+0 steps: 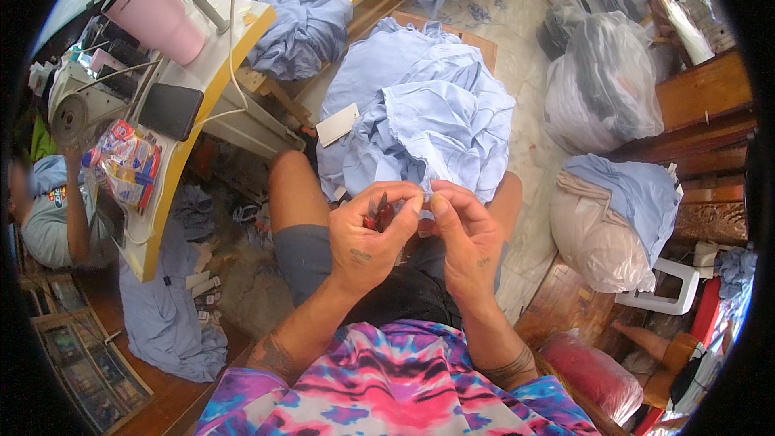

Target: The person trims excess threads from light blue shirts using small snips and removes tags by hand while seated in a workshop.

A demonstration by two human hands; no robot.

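A heap of light blue cloth garments (452,113) lies in front of me, between and beyond my knees. My left hand (361,234) pinches its near edge between thumb and fingertip. A small pair of thread snips (381,211) with red handles and dark blades is tucked in the curl of that same hand. Fingertip to fingertip with it, my right hand (471,234) pinches the same bit of cloth. What exactly sits between the fingertips is too small to make out. A white rectangular tag (337,124) rests on the heap's left side.
At left, a yellow-edged table (179,141) carries a pink tumbler (161,20), a dark phone (170,109) and packets (125,163). A person (60,210) sits beyond it. On the right are stuffed plastic bags (601,81) and a white stool (666,295). More blue cloth (299,24) lies on a bench.
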